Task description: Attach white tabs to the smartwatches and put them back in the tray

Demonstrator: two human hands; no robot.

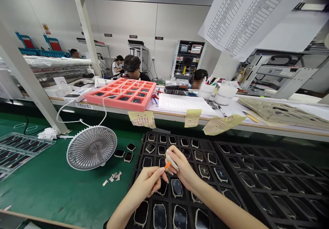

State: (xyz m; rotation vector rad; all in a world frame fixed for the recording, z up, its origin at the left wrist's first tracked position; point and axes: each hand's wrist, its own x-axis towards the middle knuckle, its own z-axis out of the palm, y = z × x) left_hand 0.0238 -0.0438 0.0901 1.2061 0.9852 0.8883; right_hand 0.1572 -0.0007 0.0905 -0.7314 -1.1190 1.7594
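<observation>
From my head camera, I am looking down at my two bare hands working just above a black compartmented tray [140, 157]. My right grip [181, 167] is clenching a small white plastic tube with an orange tip [171, 161] between thumb and fingers. My left grip [150, 182] is closing in on that orange tip from the lower left, with fingers curled, but I cannot tell whether they are touching it. The tube is hanging over the tray's middle compartments, with its long axis slanting from upper right to lower left and its orange end pointing toward my left grip.

Below my hands, the tray is holding rows of rounded, dark-faced, watch-shaped pieces [177, 188], one per compartment. A second black compartmented tray [257, 146] is sitting just to the right. On my left, a green mat [51, 191] is carrying a round white-and-grey desk fan [92, 147], two loose watch-shaped pieces [128, 157], small white scraps [112, 177] and a clear plastic tray [17, 150]. Beyond them, across the far desk [226, 126], a pink foam tray [102, 98] is resting near a sheet of ruled paper [182, 104], and a co-worker [132, 68] is sitting behind it. Nothing is standing between my hands and the tube.
</observation>
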